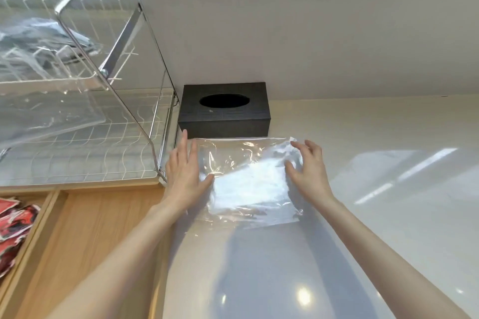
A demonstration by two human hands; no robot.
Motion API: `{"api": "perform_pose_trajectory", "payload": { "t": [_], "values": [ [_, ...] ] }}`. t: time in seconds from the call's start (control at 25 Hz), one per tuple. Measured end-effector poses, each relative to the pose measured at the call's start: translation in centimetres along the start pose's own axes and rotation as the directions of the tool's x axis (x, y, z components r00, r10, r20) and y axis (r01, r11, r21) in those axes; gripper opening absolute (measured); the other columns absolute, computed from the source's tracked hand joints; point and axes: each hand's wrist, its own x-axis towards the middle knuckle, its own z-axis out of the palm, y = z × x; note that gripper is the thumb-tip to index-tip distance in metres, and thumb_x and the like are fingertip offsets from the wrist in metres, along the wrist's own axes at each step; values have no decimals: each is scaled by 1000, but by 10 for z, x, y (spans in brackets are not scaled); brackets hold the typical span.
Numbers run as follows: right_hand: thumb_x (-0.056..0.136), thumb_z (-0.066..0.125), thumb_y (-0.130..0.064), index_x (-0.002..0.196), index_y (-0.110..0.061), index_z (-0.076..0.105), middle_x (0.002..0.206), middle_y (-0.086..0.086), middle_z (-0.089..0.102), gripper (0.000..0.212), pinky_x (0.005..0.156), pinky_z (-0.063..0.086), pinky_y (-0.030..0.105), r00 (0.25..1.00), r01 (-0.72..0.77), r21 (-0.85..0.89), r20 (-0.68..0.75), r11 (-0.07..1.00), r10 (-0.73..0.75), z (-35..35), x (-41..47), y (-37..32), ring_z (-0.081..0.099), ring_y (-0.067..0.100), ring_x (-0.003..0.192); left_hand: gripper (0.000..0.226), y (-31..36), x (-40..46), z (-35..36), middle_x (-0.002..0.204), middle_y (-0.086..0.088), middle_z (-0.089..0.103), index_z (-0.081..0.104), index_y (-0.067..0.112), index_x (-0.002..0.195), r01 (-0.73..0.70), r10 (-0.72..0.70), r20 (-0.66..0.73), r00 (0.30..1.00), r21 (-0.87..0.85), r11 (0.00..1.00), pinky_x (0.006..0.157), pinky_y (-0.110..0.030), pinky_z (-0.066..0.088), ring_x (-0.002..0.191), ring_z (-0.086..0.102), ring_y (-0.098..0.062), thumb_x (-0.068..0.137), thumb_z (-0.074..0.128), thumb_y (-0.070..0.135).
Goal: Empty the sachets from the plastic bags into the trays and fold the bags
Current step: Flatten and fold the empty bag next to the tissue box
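A clear, empty plastic bag [246, 181] lies flat and partly folded on the white countertop, in front of the black box. My left hand [182, 171] rests on the bag's left edge with straight fingers and the thumb spread onto the plastic. On the bag's right side my right hand [308, 171] touches the plastic with loosely spread fingers. Red sachets [13, 225] lie in a wooden tray [39, 230] at the far left.
A black tissue box [224, 109] stands against the wall just behind the bag. A metal wire rack [103, 137] with clear panels rises at the left, holding more plastic bags [44, 41] on its upper shelf. White countertop [388, 189] stretches to the right.
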Motion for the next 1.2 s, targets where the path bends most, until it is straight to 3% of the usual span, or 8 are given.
{"api": "perform_pose_trajectory", "payload": {
  "t": [0.12,0.2,0.36,0.44,0.52,1.2],
  "values": [
    [87,54,-25,137,-14,36,154,9,18,54,114,10,40,981,192,-308,34,932,-191,13,-17,4,15,21,143,68,2,-3,9,155,-9,-12,17,10,142,-19,22,-35,999,66,998,113,-40,-5,142,-10,-26,87,51,31],
    [89,51,-33,140,-18,31,156,2,15,57,115,-3,41,960,279,-365,76,888,-271,20,-29,2,7,16,144,58,6,-9,13,156,-7,-4,22,14,142,-49,51,-47,998,52,997,112,-40,-8,143,-7,-24,91,43,34],
    [90,41,-47,145,-24,18,157,-3,4,64,113,-14,40,948,298,-436,240,849,-209,33,-38,0,-5,13,144,58,11,-28,25,156,1,1,17,20,143,-65,66,147,987,-8,998,112,-42,-10,143,-9,-19,92,29,45],
    [90,36,-50,145,-25,15,158,-3,0,64,113,-14,42,947,270,-481,290,834,-139,38,-37,1,-8,13,144,60,8,-33,33,156,2,-3,11,21,144,-44,39,242,969,16,999,113,-43,-12,142,-13,-19,92,25,47],
    [90,35,-50,145,-25,16,158,-2,2,63,113,-13,43,949,248,-480,297,841,-110,41,-34,1,-7,13,144,60,7,-31,36,156,2,-4,10,20,144,-28,24,253,967,11,1000,113,-43,-12,142,-13,-20,92,26,46],
    [90,40,-49,145,-28,16,158,-2,3,64,114,-9,44,925,364,-452,280,814,-258,18,-101,-79,-5,15,144,62,-5,-95,-48,156,-4,10,14,21,143,-34,36,62,997,-40,999,114,-42,-4,143,-1,-20,90,35,44]
  ]
}}
